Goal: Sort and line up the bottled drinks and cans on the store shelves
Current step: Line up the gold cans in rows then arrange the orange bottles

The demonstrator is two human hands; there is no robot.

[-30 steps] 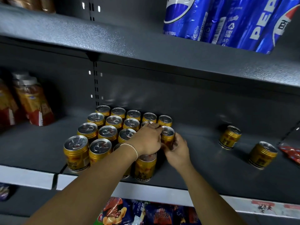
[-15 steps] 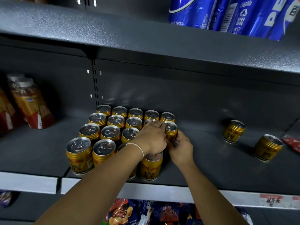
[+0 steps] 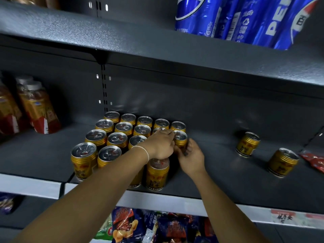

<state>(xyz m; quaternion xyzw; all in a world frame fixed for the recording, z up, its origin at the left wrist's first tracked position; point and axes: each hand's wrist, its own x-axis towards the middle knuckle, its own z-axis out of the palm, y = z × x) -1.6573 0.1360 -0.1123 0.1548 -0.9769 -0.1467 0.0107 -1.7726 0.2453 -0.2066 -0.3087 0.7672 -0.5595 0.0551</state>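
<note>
A block of gold cans point(image 3: 114, 139) stands in rows on the dark grey shelf point(image 3: 219, 174). At the block's right edge, one gold can point(image 3: 180, 138) sits between both hands. My left hand point(image 3: 160, 144) reaches over the block, its fingertips on that can's rim. My right hand point(image 3: 192, 158) cups the can's lower right side with curled fingers. Another gold can point(image 3: 157, 174) stands at the shelf front under my left wrist. Two loose gold cans point(image 3: 248, 144) point(image 3: 283, 162) stand apart to the right.
Blue Pepsi cans point(image 3: 228, 16) fill the upper shelf at the right. Orange-labelled bottles point(image 3: 37, 106) stand at the far left of the middle shelf. A red packet point(image 3: 313, 159) lies at the right edge. Snack bags point(image 3: 149, 227) sit on the shelf below.
Both hands have slid the gold can a little further back, against the right side of the block. The two loose cans have not moved.
</note>
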